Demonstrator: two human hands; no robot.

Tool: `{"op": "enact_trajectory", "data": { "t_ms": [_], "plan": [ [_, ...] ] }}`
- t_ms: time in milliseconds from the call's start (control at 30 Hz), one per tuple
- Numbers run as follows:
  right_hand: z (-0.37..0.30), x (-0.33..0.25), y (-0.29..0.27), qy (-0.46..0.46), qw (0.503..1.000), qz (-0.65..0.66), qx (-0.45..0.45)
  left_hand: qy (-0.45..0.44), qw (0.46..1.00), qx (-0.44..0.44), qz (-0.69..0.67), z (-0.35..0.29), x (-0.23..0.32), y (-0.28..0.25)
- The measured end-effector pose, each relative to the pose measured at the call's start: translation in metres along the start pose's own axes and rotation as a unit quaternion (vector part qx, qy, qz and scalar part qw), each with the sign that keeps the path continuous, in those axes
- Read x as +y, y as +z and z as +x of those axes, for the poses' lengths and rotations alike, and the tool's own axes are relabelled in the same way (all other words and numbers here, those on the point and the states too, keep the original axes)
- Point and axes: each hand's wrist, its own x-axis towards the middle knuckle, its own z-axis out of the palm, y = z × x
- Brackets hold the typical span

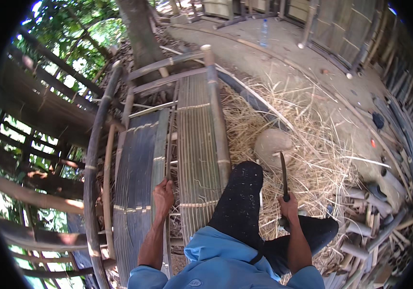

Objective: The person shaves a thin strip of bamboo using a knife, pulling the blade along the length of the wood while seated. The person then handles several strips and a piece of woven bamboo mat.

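The right hand (290,206) is closed, its fingers wrapped round the handle of a long, narrow knife with a dark, slightly curved blade (284,176); the blade points away from the person, above a litter of pale, straw-like shavings (324,176). In this view the knife's tip overlaps the near edge of a round, tan block (270,146) lying among the shavings; whether the two touch cannot be told. The left hand (163,196) is at a thin, dark lengthwise strip (169,139) in the gap between a dark, bound slat panel (139,161) and a lighter, brown-green bound slat panel (196,139). Its fingers are curled together; whether they pinch the strip cannot be determined. Both panels lie lengthwise within a frame of round bamboo poles, including a thick, dark left pole (92,159) and a paler right pole (214,96). The person's black-trousered knee (242,185) is positioned just beside the lighter panel, on its right. Cut bamboo pieces (358,248) are heaped at the lower right. Beyond the frame stands a grey-brown tree trunk (141,33); a clear plastic bottle with a blue cap (264,33) stands upright on the bare earth (245,41).
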Motion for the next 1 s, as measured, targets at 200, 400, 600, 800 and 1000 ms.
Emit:
{"op": "enact_trajectory", "data": {
  "t_ms": [200, 400, 600, 800, 1000],
  "plan": [
    [-0.005, -0.028, 0.003, 0.051, 0.996, 0.034, -0.072, -0.118, 0.98, -0.039, -0.155, 0.034, -0.008, 0.002],
    [-0.014, -0.044, -0.016, 0.029, 0.997, -0.034, -0.059, -0.048, 0.998, 0.02, 0.018, 0.028, -0.04, 0.035],
    [-0.004, -0.017, 0.002, 0.045, 0.996, 0.018, -0.073, 0.095, 0.963, -0.013, 0.253, 0.036, -0.105, 0.05],
    [-0.002, -0.023, -0.01, -0.015, 0.999, -0.027, -0.013, 0.073, 0.979, -0.021, 0.189, 0.004, -0.076, 0.053],
    [-0.009, -0.068, -0.02, 0.032, 0.999, -0.019, -0.024, 0.003, 0.998, 0.013, 0.058, -0.079, -0.081, -0.001]
  ]
}}
